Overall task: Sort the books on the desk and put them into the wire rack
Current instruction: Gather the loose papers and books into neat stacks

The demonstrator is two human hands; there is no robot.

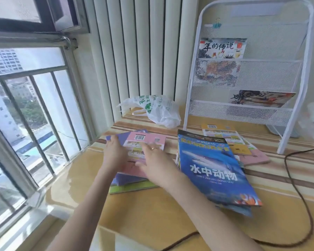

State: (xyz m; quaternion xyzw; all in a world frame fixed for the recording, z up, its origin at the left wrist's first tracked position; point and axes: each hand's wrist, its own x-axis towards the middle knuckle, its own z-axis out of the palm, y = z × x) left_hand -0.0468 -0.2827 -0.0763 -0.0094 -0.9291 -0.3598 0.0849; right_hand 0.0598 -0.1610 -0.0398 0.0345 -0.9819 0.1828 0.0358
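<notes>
A pile of thin books lies at the desk's left, with a pink book [149, 140] on top and purple and green ones under it. My left hand [114, 153] grips the pile's left edge. My right hand [158, 163] rests flat on the pink cover, fingers spread. A large blue book [212, 169] about water animals lies to the right on other books. Behind it are a yellow book [217, 127] and a pink book [256, 157]. The white wire rack [243, 109] stands at the back right. An illustrated book [221, 48] sits in its upper tier, another book [261, 98] in its lower tier.
A crumpled white plastic bag [159, 109] lies at the back of the desk beside the rack. A dark cable [297, 192] loops across the right side. A window with bars [34, 115] runs along the left, and a white radiator [143, 51] stands behind the desk.
</notes>
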